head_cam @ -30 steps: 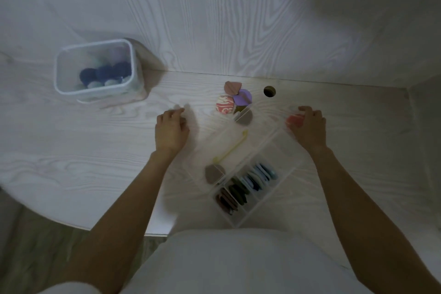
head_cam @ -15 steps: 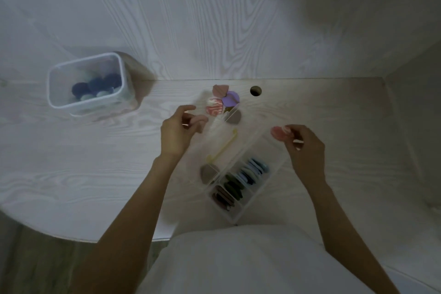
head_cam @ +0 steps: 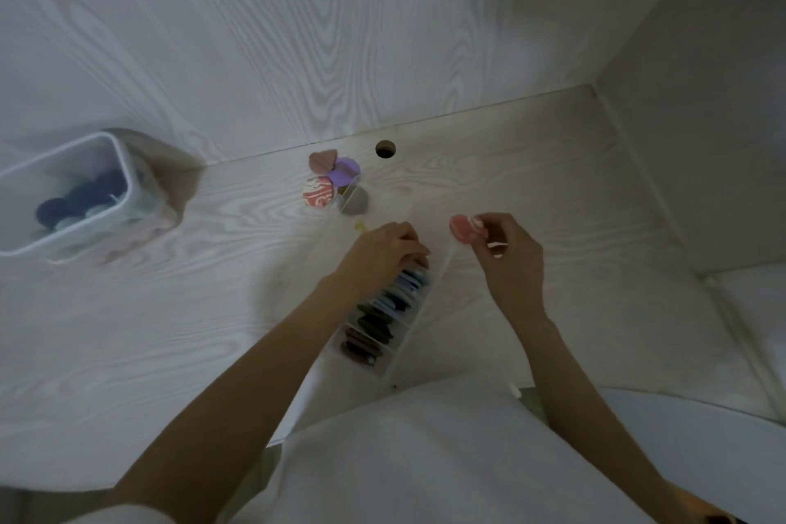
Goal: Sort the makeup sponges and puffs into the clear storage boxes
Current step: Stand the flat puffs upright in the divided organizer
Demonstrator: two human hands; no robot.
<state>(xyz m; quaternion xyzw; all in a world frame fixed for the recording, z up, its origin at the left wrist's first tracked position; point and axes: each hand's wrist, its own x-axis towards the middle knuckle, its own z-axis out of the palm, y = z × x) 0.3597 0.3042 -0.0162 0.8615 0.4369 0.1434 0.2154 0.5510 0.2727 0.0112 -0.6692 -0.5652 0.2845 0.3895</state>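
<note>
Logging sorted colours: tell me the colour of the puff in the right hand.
Pinkish red puff, seen in the head view.

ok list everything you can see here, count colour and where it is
divided clear box: 1, clear, centre of desk, dark, green and blue puffs standing in its compartments
tall clear tub: 1, clear with white rim, far left, dark blue and pale pieces inside
loose puffs: about 4, marbled red-white, purple, dusty pink, grey, clustered behind the divided box
pink puff: 1, pink, held above the desk
yellow item: 1, mostly hidden by the left hand, cannot tell what
cable hole: 1, dark, rear of desk
desk: 1, pale wood grain
left hand: on the divided box
right hand: pinching the pink puff
</note>
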